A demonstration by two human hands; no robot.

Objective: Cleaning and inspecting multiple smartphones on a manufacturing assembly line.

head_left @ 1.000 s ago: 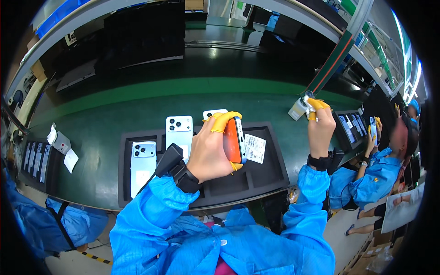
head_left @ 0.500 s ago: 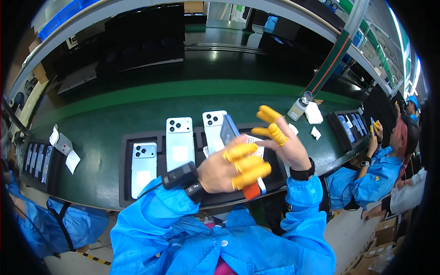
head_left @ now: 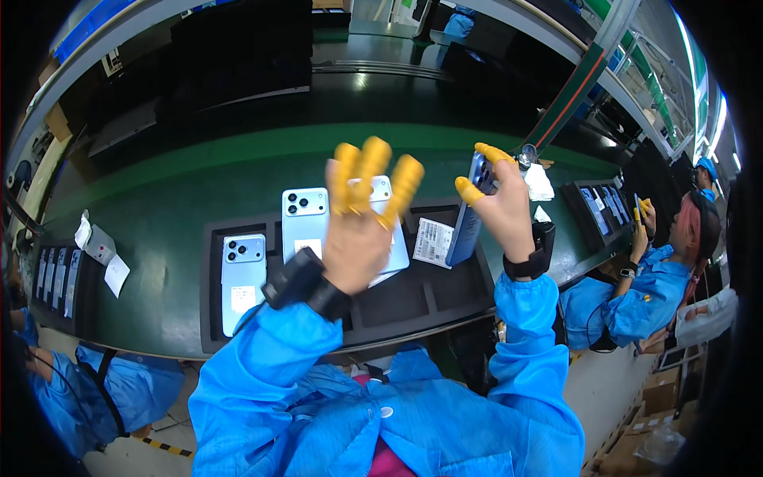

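My left hand (head_left: 355, 238), with yellow finger cots, is raised with its fingers spread above a pale blue phone (head_left: 395, 250), partly hiding it. My right hand (head_left: 509, 208), also in yellow cots, grips a darker blue phone (head_left: 467, 226) by its upper part, tilted nearly edge-on. Beside that phone is a white printed paper (head_left: 432, 242). A black foam tray (head_left: 211, 306) lies under both hands. In it, at the left, lies a light blue phone (head_left: 242, 274) with a white label, and to its right another light blue phone (head_left: 304, 219), partly covered by my left wrist.
At the back right stand a small bottle (head_left: 527, 156) and white wipes (head_left: 540, 184). A phone tray (head_left: 592, 234) is beside a co-worker (head_left: 664, 270) at the right. More phones fill a tray (head_left: 52, 310) at the far left, near a white box (head_left: 100, 243). A post (head_left: 568, 103) rises behind.
The darker blue phone has passed from my left hand to my right and is now held farther right. My left hand has opened and moved up and away from it.
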